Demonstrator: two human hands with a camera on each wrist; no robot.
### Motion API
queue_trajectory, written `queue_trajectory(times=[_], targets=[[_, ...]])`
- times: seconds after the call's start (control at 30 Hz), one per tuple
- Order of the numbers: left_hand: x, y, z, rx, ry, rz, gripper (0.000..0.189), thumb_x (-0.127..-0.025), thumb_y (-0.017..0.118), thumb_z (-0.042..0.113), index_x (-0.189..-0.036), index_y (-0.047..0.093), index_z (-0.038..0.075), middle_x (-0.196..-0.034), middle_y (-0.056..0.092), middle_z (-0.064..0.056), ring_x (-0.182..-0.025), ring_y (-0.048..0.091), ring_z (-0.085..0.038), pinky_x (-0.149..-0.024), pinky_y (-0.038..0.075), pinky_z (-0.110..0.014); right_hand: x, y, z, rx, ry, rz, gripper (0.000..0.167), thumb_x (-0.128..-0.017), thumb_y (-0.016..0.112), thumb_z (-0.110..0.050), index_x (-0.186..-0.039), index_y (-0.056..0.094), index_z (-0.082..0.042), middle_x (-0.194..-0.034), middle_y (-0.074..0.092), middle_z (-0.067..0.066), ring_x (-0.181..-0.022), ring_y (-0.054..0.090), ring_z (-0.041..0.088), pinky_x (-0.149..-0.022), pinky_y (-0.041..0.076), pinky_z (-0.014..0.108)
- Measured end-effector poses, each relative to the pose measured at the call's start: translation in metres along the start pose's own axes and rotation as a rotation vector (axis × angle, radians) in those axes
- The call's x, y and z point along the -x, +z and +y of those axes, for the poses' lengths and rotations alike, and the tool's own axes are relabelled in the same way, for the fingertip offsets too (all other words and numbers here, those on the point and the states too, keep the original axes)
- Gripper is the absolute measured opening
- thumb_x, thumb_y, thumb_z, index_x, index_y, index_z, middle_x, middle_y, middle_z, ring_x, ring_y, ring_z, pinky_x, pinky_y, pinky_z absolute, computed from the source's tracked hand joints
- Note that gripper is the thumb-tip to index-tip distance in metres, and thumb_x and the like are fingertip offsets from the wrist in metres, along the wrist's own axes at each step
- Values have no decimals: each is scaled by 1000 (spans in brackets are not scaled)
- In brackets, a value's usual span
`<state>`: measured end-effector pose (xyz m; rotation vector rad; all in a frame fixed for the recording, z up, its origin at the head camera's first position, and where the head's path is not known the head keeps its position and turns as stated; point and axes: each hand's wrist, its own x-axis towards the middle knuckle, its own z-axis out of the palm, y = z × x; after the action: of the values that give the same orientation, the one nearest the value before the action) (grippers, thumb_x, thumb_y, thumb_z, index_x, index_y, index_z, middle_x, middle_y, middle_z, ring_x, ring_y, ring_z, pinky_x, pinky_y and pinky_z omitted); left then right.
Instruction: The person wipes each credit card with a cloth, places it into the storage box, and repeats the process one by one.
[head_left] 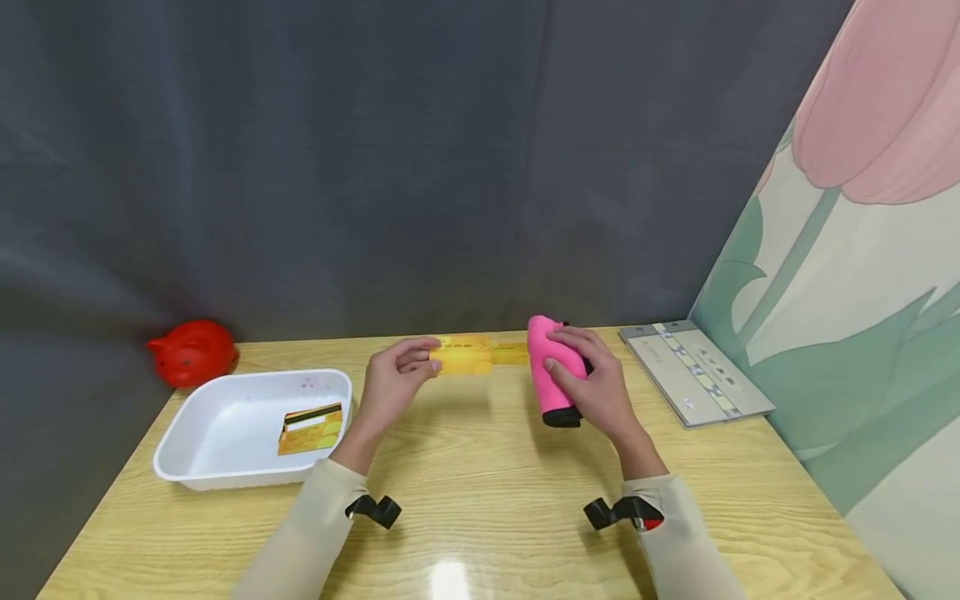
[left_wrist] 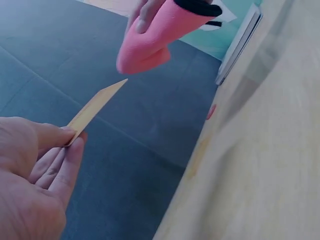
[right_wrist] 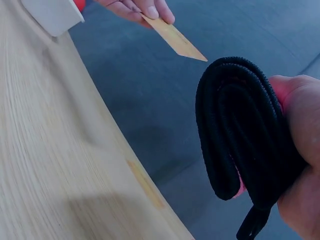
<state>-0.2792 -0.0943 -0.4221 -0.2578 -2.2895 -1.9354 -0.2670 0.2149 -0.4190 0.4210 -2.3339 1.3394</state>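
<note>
My left hand (head_left: 393,375) pinches a thin yellow-orange card (head_left: 461,355) between thumb and fingertips. The card is seen nearly edge-on in the left wrist view and is raised above the table. My right hand (head_left: 592,379) grips a folded pink cloth (head_left: 551,367) with black edging, its layers and a small black loop showing in the right wrist view. The card's free end points toward the cloth, apart from it. Beyond them, a flat yellow piece (right_wrist: 145,183) lies on the table near its back edge; its kind is unclear.
A white plastic tray (head_left: 202,477) stands at the left, with a yellow bank card (head_left: 310,429) inside. Behind it sits a red piggy bank (head_left: 193,354). A light grey book (head_left: 697,371) lies at the back right. A dark curtain (head_left: 375,167) hangs behind the wooden table (head_left: 480,483).
</note>
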Motion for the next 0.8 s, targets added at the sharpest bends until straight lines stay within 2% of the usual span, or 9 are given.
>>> queue_trajectory(times=[0.2,0.3,0.5,0.63,0.8], targets=[[7,-3,-9,36,-2,50,29,-92,78,10,-121,76,13,-113,77,-17,-101,74,-18,-83,61,-21,3,7,-10,-27,-26,-23,39,-91,79,-13,-129,72,-15,-142,61,7,-134,55,26,-100,44,11],[8,-2,-13,23,0,53,28,-92,77,10,-121,76,13,-113,77,-16,-102,75,-21,-82,61,-21,3,12,-13,-40,-41,-33,38,-91,79,-12,-128,72,-15,-142,61,8,-131,56,26,-99,44,10],[10,4,-12,-1,16,61,27,-94,74,6,-120,77,11,-114,78,-15,-103,76,-25,-80,62,-23,6,17,-14,-50,-66,-50,38,-91,79,-12,-128,72,-15,-140,62,7,-129,57,24,-95,47,11],[13,9,-12,43,12,75,27,-95,71,2,-121,76,6,-117,77,-18,-103,76,-25,-80,63,-25,8,23,-15,-54,-74,-67,38,-90,80,-12,-127,73,-15,-138,63,6,-127,58,23,-93,49,13],[13,13,-13,119,-7,94,26,-94,69,-1,-120,75,4,-116,76,-21,-100,76,-21,-81,63,-26,10,33,-15,-66,-92,-99,37,-90,80,-11,-127,73,-14,-137,64,6,-131,59,25,-97,48,12]])
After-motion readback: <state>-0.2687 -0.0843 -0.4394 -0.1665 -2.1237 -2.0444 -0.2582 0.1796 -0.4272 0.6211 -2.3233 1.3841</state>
